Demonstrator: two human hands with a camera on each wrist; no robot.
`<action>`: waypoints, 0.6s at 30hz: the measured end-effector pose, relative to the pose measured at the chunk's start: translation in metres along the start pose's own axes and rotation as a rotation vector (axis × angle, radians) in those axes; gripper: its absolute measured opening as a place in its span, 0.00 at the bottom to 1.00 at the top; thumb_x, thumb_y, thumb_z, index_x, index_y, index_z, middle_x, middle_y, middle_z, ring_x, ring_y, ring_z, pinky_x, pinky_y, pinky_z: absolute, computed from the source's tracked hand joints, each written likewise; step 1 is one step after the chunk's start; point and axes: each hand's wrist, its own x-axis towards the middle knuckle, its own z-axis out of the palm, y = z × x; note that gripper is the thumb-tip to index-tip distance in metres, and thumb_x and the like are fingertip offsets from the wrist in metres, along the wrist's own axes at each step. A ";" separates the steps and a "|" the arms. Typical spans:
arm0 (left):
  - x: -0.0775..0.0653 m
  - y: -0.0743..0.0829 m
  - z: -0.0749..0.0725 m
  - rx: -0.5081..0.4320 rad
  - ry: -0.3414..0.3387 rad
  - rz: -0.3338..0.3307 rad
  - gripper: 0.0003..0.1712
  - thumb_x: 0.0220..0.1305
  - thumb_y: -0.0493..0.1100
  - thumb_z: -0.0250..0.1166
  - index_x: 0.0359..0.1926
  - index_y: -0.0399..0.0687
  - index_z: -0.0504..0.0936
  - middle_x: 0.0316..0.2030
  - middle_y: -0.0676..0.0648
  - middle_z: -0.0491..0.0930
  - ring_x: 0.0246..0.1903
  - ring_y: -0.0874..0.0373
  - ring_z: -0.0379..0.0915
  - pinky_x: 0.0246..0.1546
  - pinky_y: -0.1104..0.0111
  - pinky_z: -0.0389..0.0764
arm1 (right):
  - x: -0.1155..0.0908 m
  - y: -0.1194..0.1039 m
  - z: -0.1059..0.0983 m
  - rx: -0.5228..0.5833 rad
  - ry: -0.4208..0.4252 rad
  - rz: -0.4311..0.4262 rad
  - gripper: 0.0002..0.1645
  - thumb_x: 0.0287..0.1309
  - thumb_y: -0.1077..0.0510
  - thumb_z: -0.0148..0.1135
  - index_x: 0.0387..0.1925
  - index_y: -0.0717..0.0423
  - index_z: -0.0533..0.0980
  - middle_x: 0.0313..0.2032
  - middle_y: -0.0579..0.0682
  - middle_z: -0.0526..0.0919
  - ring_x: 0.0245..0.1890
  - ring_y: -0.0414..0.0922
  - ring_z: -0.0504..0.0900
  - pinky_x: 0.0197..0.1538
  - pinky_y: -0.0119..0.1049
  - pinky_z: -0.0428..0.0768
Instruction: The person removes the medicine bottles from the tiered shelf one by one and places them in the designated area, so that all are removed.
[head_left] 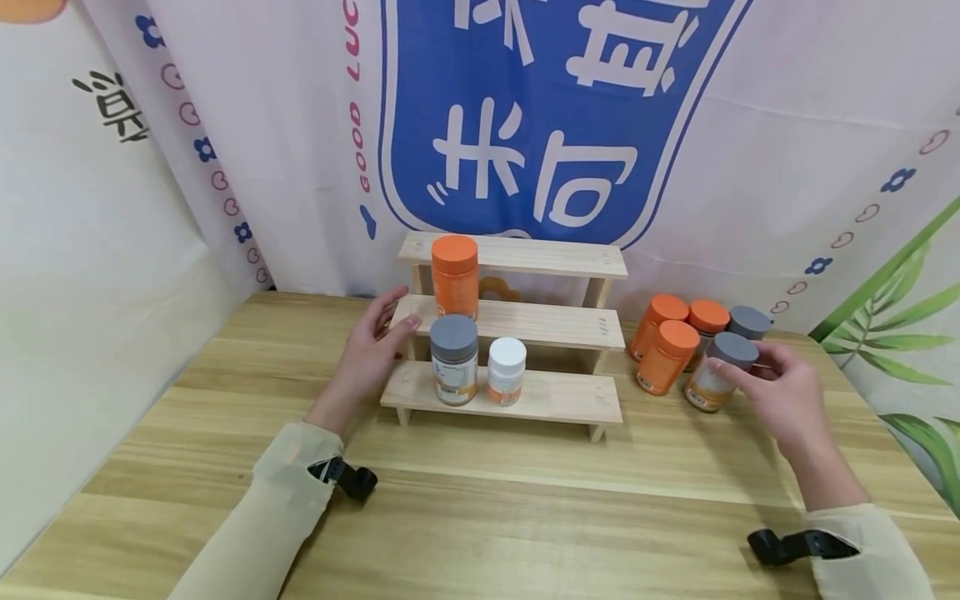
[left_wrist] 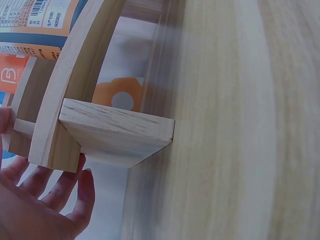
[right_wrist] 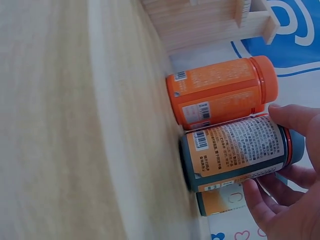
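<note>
At the left end of the three-tier wooden stand (head_left: 517, 321), my left hand (head_left: 367, 350) grips the middle step, thumb in front and fingers curled behind. In the left wrist view the fingers (left_wrist: 62, 187) wrap close round the board's end. My right hand (head_left: 787, 404) holds a grey-lidded supplement jar (head_left: 708, 387) between thumb and fingers. The right wrist view shows this jar (right_wrist: 240, 150) upright at the tabletop, beside an orange jar (right_wrist: 225, 92). On the stand's lowest step are another grey-lidded jar (head_left: 454, 367) and a small white-capped bottle (head_left: 506, 375); an orange jar (head_left: 455, 283) occupies the middle step.
Orange-lidded jars (head_left: 667, 367) and another grey-lidded jar (head_left: 750, 321) cluster right of the stand on the wooden table (head_left: 525, 517). Behind everything hangs a printed cloth (head_left: 300, 167) with a blue panel. Black camera straps (head_left: 345, 477) sit on both wrists.
</note>
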 end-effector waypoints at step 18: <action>0.001 -0.001 0.000 0.018 0.001 0.021 0.38 0.80 0.57 0.60 0.84 0.61 0.59 0.82 0.44 0.60 0.78 0.42 0.62 0.64 0.46 0.76 | 0.003 0.002 0.008 -0.029 0.021 0.025 0.58 0.65 0.31 0.68 0.80 0.63 0.59 0.72 0.70 0.71 0.66 0.62 0.73 0.39 0.14 0.70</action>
